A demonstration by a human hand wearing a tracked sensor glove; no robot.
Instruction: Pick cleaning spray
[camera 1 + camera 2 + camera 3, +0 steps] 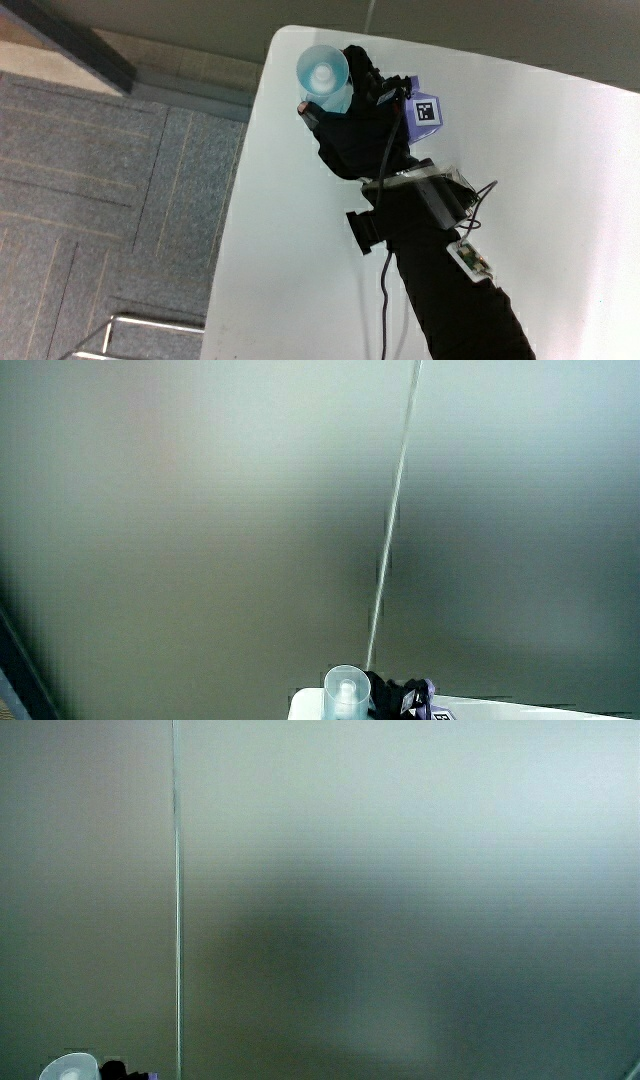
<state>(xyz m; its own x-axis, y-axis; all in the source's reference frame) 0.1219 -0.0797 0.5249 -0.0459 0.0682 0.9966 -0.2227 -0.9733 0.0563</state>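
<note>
Office: carpet tiles (110, 180), white table (560, 170)

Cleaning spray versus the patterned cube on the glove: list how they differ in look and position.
The cleaning spray is pale blue, translucent and rounded; the patterned cube is flat-faced with a black-and-white marker. The spray stands near the table's corner, in the grasp of the hand; the cube rides on the hand's back, touching no table. Both show only at the lower margin of both side views.
</note>
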